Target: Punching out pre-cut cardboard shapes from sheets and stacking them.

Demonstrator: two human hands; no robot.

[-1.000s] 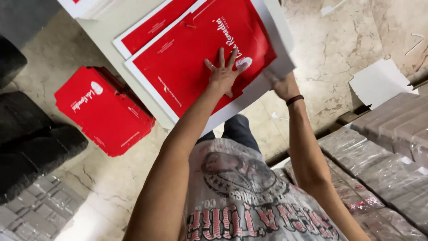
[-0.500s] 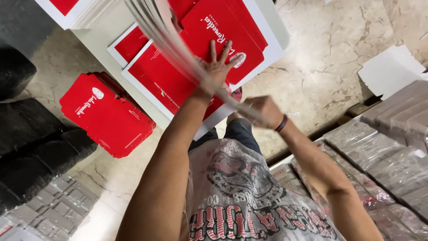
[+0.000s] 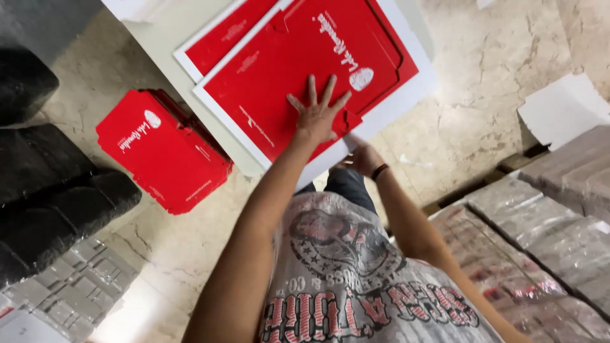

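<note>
Nearest the camera is the person's own chest in a grey printed shirt (image 3: 356,279), with both bare arms reaching up and away from it; to the right lie rows of plastic-wrapped bundles (image 3: 546,254), and to the lower left more wrapped packs (image 3: 70,292) sit on the stone floor (image 3: 483,121); beyond those, dark bags (image 3: 51,197) are heaped at the left edge. Farther out, the right hand (image 3: 363,159), a dark band at its wrist, sits at the near edge of the bench (image 3: 159,57), under the edge of the sheet; whether its fingers are closed on the sheet cannot be told, as they are mostly hidden. Just past it the left hand (image 3: 316,116) lies palm down, fingers (image 3: 312,90) spread wide and flat, pressing on a flat red carton sheet (image 3: 305,70) with a white border, gripping nothing; the sheet lies on the bench, overlapping a second red sheet (image 3: 222,41) beside it. Left of the bench, a stack of folded red cartons (image 3: 162,152) rests on the floor; at the far right lies a white board (image 3: 562,108).
</note>
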